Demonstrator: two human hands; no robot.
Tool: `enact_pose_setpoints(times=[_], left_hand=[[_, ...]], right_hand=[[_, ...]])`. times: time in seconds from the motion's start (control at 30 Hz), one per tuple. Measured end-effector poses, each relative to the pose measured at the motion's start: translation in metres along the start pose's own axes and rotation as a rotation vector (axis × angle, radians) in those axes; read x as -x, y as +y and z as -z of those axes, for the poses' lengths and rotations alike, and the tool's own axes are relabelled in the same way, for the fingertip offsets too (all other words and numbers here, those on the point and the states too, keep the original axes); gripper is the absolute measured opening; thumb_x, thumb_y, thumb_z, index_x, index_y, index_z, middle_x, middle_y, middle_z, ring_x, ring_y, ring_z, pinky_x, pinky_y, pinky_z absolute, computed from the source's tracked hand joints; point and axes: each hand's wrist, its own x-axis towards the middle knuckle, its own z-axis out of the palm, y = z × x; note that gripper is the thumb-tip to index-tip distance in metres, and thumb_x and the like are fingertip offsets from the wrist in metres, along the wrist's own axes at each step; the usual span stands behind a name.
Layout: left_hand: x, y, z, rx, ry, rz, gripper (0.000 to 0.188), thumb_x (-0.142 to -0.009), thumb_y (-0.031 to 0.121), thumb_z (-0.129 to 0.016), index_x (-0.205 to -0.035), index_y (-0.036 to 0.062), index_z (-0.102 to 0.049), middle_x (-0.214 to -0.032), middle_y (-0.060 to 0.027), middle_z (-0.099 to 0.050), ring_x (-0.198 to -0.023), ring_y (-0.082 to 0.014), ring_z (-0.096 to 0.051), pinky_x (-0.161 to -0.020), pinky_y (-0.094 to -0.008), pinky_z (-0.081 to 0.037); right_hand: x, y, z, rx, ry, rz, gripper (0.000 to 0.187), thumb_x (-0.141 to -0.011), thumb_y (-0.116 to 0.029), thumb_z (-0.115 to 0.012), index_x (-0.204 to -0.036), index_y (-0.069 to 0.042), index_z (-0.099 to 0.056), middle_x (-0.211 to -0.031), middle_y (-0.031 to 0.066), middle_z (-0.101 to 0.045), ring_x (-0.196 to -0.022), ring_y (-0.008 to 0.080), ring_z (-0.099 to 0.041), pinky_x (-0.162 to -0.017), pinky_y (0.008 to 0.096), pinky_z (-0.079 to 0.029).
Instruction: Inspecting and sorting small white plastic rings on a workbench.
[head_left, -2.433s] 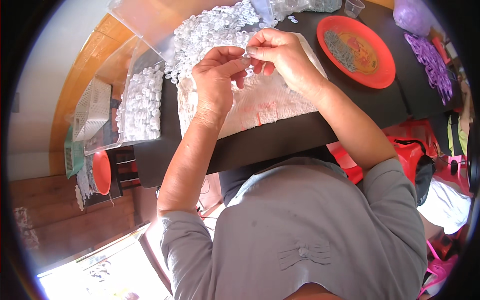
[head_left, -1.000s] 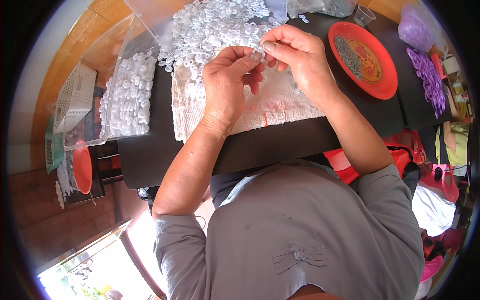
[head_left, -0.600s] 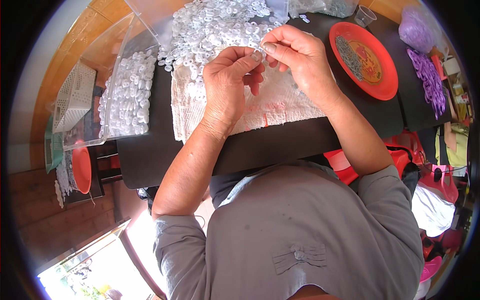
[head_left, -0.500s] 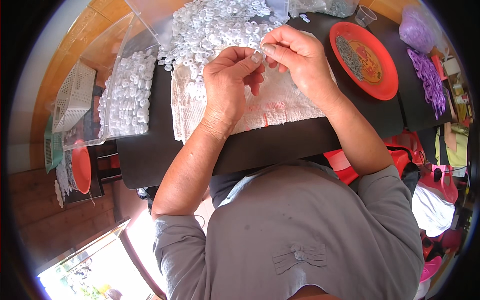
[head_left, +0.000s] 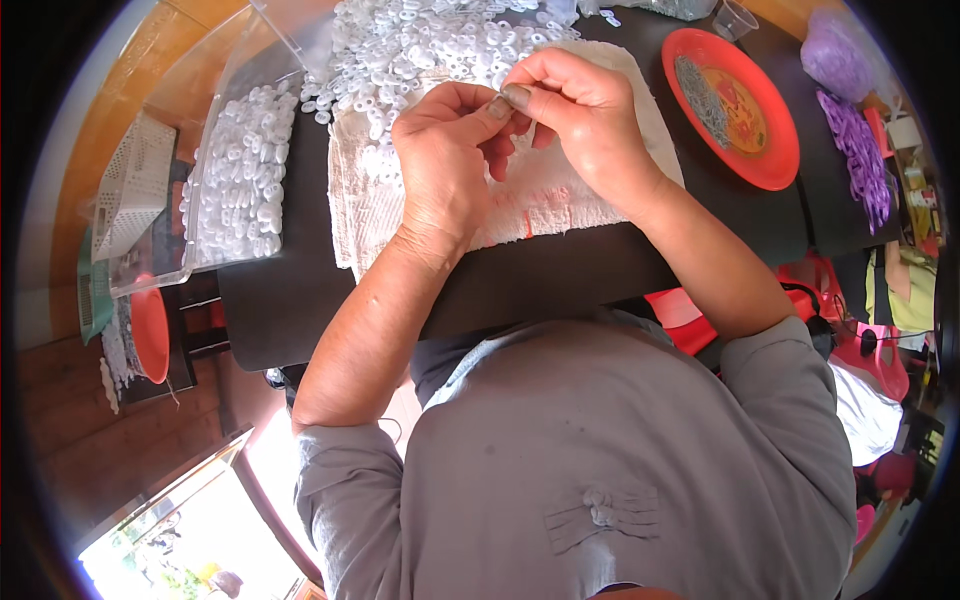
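My left hand point(head_left: 445, 150) and my right hand point(head_left: 590, 130) meet above a white towel point(head_left: 590, 205), thumbs and fingertips pinched close together. Whatever lies between them is too small and too covered to make out. Just beyond the hands, a heap of small white oval plastic pieces point(head_left: 400, 50) with holes spreads over the towel's far part. To the right, a red plate point(head_left: 778, 140) carries a bunch of thin grey metal pieces point(head_left: 700, 100), which look like pins or wires.
At the left, a clear plastic bin point(head_left: 190, 262) holds more white pieces, beside a white perforated basket point(head_left: 135, 190). A clear cup point(head_left: 735, 20), a purple bag point(head_left: 835, 55) and purple strips point(head_left: 855, 155) are at the right. The black table's point(head_left: 560, 270) edge runs near my body.
My view has shifted slightly, so the table things sit a little higher and mostly further left. Both hands stay pinched together; the small white bit seen at the fingertips earlier is now covered.
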Motion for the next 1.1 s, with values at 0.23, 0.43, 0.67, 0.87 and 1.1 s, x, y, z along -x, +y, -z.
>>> enact_pose_setpoints(times=[0.23,0.43,0.67,0.87,1.1], left_hand=[[-0.007,0.004,0.001,-0.084,-0.082,-0.009,0.009,-0.090,0.003,-0.060,-0.093,-0.0056,-0.059,-0.077,-0.0108,-0.062,-0.059,-0.0153,-0.056,-0.048,-0.0263,-0.043],[-0.010,0.004,0.004,-0.092,-0.053,0.014,0.011,-0.090,0.006,-0.061,-0.094,-0.0045,-0.059,-0.078,-0.0097,-0.062,-0.061,-0.0152,-0.057,-0.049,-0.0268,-0.044],[-0.008,0.005,0.003,-0.132,-0.073,0.014,0.012,-0.090,0.006,-0.061,-0.095,-0.0051,-0.060,-0.078,-0.0098,-0.062,-0.060,-0.0155,-0.057,-0.049,-0.0264,-0.044],[-0.006,0.003,0.002,-0.091,-0.043,0.023,0.008,-0.089,0.003,-0.060,-0.091,-0.0052,-0.061,-0.075,-0.0094,-0.062,-0.059,-0.0145,-0.056,-0.048,-0.0260,-0.043],[-0.006,0.004,0.003,-0.026,-0.011,0.026,0.006,-0.087,0.001,-0.061,-0.085,-0.0042,-0.060,-0.072,-0.0091,-0.061,-0.057,-0.0142,-0.055,-0.047,-0.0264,-0.042]], right_hand=[[-0.003,-0.006,0.005,0.030,0.083,-0.008,0.012,-0.093,-0.010,-0.060,-0.099,-0.002,-0.066,-0.082,0.0006,-0.065,-0.073,0.0070,-0.060,-0.061,0.0210,-0.046],[-0.006,-0.010,0.010,0.211,0.133,0.105,0.012,-0.092,-0.011,-0.061,-0.098,-0.002,-0.067,-0.081,-0.0003,-0.065,-0.074,0.0059,-0.057,-0.065,0.0215,-0.046],[-0.010,-0.003,0.016,0.449,0.050,0.261,0.006,-0.087,-0.001,-0.063,-0.093,0.001,-0.064,-0.079,0.0010,-0.063,-0.071,0.0062,-0.056,-0.064,0.0219,-0.045],[-0.003,-0.008,0.008,0.224,0.038,0.073,0.003,-0.088,-0.003,-0.062,-0.089,-0.001,-0.065,-0.080,-0.0010,-0.064,-0.069,0.0050,-0.056,-0.058,0.0210,-0.046],[-0.004,-0.002,-0.002,0.135,0.072,0.066,0.008,-0.091,-0.007,-0.060,-0.090,-0.001,-0.066,-0.080,-0.0008,-0.064,-0.070,0.0053,-0.059,-0.057,0.0205,-0.046]])
